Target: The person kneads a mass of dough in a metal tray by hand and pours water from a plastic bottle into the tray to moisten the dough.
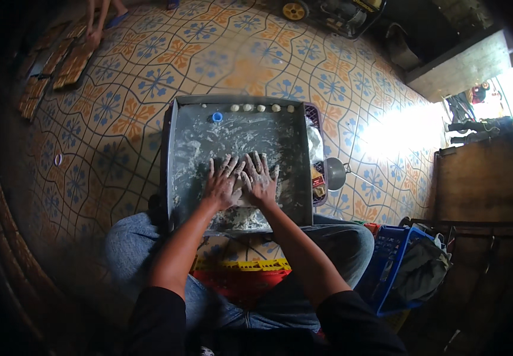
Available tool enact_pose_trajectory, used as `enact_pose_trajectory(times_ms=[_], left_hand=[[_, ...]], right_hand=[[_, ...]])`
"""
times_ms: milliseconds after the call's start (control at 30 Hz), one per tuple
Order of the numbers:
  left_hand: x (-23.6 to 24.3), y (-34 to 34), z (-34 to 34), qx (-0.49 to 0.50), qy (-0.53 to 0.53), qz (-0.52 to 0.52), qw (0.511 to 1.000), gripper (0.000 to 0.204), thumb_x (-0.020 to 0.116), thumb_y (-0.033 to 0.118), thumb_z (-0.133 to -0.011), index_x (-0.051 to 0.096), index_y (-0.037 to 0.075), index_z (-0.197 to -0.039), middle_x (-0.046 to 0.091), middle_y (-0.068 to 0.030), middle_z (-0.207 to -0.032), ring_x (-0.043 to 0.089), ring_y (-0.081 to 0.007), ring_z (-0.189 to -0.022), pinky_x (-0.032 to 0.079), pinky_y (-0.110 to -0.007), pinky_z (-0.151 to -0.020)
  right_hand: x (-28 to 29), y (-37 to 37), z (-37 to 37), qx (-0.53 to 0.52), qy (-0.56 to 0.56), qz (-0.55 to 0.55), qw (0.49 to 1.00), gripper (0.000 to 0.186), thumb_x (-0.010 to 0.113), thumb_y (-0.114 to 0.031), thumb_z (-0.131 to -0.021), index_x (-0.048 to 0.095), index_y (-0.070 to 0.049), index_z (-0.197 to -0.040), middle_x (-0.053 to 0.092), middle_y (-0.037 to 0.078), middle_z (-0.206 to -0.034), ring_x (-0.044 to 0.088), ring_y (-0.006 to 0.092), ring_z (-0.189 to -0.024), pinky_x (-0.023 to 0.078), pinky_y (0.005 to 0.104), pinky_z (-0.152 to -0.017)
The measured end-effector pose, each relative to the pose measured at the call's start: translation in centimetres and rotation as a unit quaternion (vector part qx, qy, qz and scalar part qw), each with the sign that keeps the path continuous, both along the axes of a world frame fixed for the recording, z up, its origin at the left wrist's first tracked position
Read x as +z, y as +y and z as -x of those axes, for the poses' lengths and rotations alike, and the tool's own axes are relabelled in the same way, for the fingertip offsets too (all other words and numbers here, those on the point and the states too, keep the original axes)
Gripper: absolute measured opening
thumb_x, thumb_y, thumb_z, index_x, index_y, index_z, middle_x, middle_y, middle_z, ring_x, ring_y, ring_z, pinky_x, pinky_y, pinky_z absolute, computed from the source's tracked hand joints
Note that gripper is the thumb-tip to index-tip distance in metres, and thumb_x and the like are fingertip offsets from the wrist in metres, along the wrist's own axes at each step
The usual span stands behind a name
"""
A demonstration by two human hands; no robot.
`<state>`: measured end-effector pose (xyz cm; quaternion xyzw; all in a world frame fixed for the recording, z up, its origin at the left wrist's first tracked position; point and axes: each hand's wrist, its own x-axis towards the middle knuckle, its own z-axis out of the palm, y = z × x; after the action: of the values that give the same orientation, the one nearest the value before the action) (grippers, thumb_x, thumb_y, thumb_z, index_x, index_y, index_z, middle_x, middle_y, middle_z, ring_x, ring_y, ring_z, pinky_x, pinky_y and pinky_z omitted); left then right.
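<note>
Both hands press flat, fingers spread: left hand point(224, 181) and right hand point(260, 178) side by side on the dough point(238, 218), which lies under the palms near the tray point(179, 154) edge closest to the person.

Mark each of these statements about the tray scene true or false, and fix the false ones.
1. Both hands press flat on dough in the tray. True: the left hand and right hand lie side by side, fingers spread, on the pale dough in the metal tray.
2. A row of small dough balls lies along the tray's near edge. False: the dough balls sit along the far edge.
3. A blue cap lies in the tray. True: the blue cap is near the far edge, left of the balls.
4. The tray stands on a plain wooden floor. False: the tiled floor is patterned blue and orange.
5. The right hand holds a rolling pin. False: it holds no tool.
</note>
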<state>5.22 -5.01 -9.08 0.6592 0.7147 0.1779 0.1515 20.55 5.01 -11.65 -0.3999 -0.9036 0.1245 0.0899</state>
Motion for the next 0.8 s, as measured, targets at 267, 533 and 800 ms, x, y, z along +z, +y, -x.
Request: enact_pose_trajectory(times_ms=[267,533,800], left_hand=[[1.3,-0.9,-1.7,0.035,-0.021,-0.077,0.996,0.073,0.054,0.045,-0.099,0.039,0.004,-0.158,0.033,-0.0191,-0.166,0.022,-0.0375,-0.157,0.005,-0.065,-0.125],[1.3,-2.4,-5.0,-0.066,0.089,0.078,0.991,0.097,0.063,0.054,-0.091,0.02,0.006,-0.163,0.023,-0.017,-0.17,0.023,-0.0394,-0.155,0.014,-0.058,-0.127],[6.7,0.0,-0.2,-0.102,0.067,0.236,0.964,0.081,0.081,0.028,-0.074,0.053,0.002,-0.145,0.044,-0.0212,-0.158,0.04,-0.035,-0.147,0.037,-0.042,-0.12]], right_hand=[[1.7,-0.7,-3.7,-0.093,0.182,0.058,0.977,0.058,0.053,-0.035,-0.104,0.042,-0.018,-0.158,0.053,0.012,-0.152,0.042,0.0313,-0.147,0.024,0.0578,-0.12],[7.4,0.3,-3.6,-0.082,0.181,0.141,0.97,0.039,0.077,-0.022,-0.082,0.076,-0.023,-0.121,0.073,0.018,-0.084,0.071,0.0388,-0.078,0.056,0.0495,-0.07],[4.9,-1.0,-2.7,-0.006,0.077,0.215,0.974,0.061,0.079,-0.044,-0.082,0.067,-0.021,-0.136,0.075,0.019,-0.108,0.072,0.0379,-0.1,0.058,0.0476,-0.087]])
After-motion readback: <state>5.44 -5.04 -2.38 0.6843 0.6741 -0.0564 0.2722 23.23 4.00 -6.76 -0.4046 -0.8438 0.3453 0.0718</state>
